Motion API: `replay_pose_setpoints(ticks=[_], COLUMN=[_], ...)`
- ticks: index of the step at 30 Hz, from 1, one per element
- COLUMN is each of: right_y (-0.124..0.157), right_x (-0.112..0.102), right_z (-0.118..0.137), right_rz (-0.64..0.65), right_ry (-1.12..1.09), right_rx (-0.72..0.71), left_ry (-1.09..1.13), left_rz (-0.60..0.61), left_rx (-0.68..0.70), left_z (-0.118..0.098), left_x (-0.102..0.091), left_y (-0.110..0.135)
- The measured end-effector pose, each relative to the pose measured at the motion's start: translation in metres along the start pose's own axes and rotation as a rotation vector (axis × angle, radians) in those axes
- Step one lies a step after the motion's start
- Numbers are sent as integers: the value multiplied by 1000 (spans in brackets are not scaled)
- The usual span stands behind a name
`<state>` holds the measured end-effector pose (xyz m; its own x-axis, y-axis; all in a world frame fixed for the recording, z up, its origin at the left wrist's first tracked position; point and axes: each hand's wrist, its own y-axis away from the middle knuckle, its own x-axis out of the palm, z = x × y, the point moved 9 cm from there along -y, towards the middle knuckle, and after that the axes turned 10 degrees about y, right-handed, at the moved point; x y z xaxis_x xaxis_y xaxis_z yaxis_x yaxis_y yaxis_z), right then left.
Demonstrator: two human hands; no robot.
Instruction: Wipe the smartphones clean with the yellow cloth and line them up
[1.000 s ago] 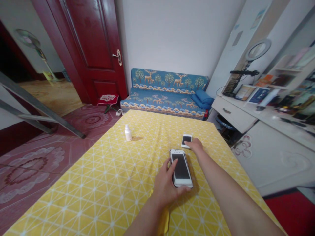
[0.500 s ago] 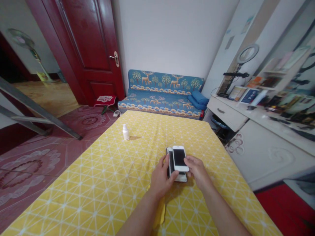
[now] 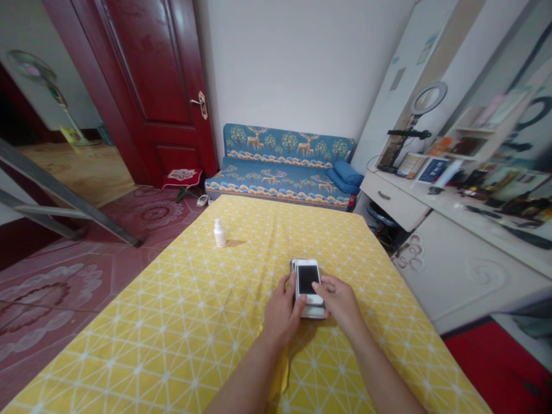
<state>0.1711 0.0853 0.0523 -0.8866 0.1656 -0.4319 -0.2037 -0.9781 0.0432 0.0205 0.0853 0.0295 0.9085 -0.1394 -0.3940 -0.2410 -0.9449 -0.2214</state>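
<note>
A small white smartphone (image 3: 307,277) with a dark screen lies on top of a larger whitish phone (image 3: 314,312), whose lower end and left edge stick out. My left hand (image 3: 281,310) is closed around the left side of this stack, its thumb on the lower left corner of the small phone. From the right, my right hand (image 3: 341,300) grips the stack, thumb resting over the small phone's screen edge and fingers along the side. Beneath my left forearm, part of a yellow cloth (image 3: 282,374) shows. How many devices lie in the stack is hard to tell.
A white bottle (image 3: 219,235) stands on the yellow patterned tablecloth (image 3: 181,310), left of my hands. Beyond the table is a blue sofa (image 3: 280,167). A white dresser (image 3: 466,259) crowded with items stands to the right, a metal ladder (image 3: 86,204) to the left.
The small phone has shifted left and now sits squarely over the larger one. My right hand has moved left with it, its thumb now over the screen.
</note>
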Motion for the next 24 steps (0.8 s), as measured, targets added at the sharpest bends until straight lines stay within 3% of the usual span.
replay_pose_setpoints(ticks=[5, 10, 14, 17, 20, 24], right_y=[1, 8, -1, -17, -29, -34], right_x=[-14, -24, -27, -16, -5, -2], right_z=[5, 12, 2, -13, -17, -15], right_rz=[-166, -249, -254, -116, -8, -22], right_ry=[398, 657, 568, 416, 350, 309], right_rx=[-119, -118, -64, -3, -6, -28], left_ry=[84, 90, 27, 29, 85, 256], left_rz=[-68, -120, -118, -71, -1, -22], left_rx=[5, -48, -141, -268, -391, -479], left_z=[-2, -2, -3, 1, 10, 30], left_x=[-8, -13, -15, -14, -11, -7], left_y=[0, -3, -6, -8, -10, -15])
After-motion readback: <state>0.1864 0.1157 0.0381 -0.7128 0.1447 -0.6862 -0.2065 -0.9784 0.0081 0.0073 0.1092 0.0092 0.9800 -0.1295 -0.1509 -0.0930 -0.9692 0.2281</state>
